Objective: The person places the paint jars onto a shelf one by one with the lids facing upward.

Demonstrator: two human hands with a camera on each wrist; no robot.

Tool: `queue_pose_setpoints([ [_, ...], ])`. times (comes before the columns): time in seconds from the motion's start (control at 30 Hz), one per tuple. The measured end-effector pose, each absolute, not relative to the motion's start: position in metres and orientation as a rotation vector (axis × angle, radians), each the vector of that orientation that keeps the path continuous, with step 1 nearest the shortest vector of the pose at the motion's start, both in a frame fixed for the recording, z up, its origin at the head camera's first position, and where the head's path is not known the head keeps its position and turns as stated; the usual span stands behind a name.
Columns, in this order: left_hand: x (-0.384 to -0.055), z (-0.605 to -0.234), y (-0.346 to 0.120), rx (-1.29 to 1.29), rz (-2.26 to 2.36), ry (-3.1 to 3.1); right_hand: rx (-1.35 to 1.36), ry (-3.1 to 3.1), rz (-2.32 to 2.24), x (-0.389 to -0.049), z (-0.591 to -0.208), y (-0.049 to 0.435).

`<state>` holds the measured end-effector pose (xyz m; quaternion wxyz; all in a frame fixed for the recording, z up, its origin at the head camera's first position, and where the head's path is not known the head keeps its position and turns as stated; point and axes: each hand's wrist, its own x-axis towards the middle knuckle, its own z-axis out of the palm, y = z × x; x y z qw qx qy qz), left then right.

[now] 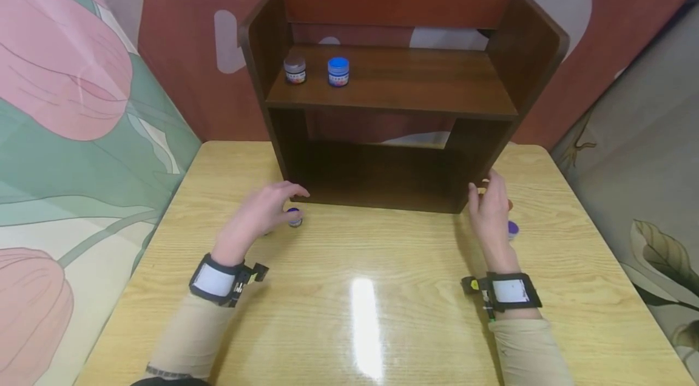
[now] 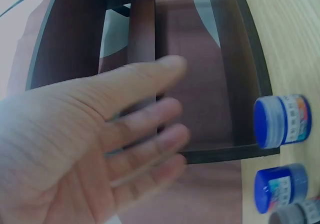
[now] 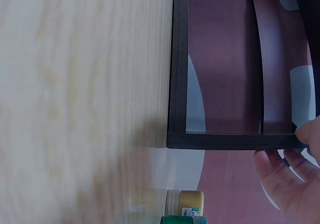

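Note:
A dark brown two-tier wooden shelf (image 1: 377, 108) stands on the table against the wall. Near its lower left corner hovers my left hand (image 1: 262, 210), fingers loosely spread with nothing between them. Just by its thumb sits a small paint jar with a blue lid (image 1: 295, 218). In the left wrist view, the spread hand (image 2: 125, 144) overlaps the shelf, with blue jars beyond it. My right hand (image 1: 490, 216) holds the shelf's right side panel. In the right wrist view, the thumb lies over the panel's edge (image 3: 235, 141) and the fingers (image 3: 272, 176) curl along its outer face.
On the upper board stand a dark-lidded jar (image 1: 295, 70) and a blue jar (image 1: 338, 72). A purple-lidded jar (image 1: 513, 229) sits right of my right hand. The right wrist view has a yellow jar (image 3: 191, 202) and a green one (image 3: 182, 220) outside the panel.

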<state>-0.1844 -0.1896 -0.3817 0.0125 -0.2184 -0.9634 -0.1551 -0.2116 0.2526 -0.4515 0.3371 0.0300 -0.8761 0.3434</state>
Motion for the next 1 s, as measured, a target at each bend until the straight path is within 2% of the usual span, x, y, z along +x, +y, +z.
queue_pose_setpoints([
  [0.53,-0.184,-0.422,-0.185,-0.635,-0.404,-3.136,0.063,-2.331,0.916,-0.208,-0.449,0.248],
  [1.0,-0.186,-0.43,-0.182,-0.54,-0.513,-3.08,0.026,-2.353,0.926,-0.207,-0.445,0.251],
])
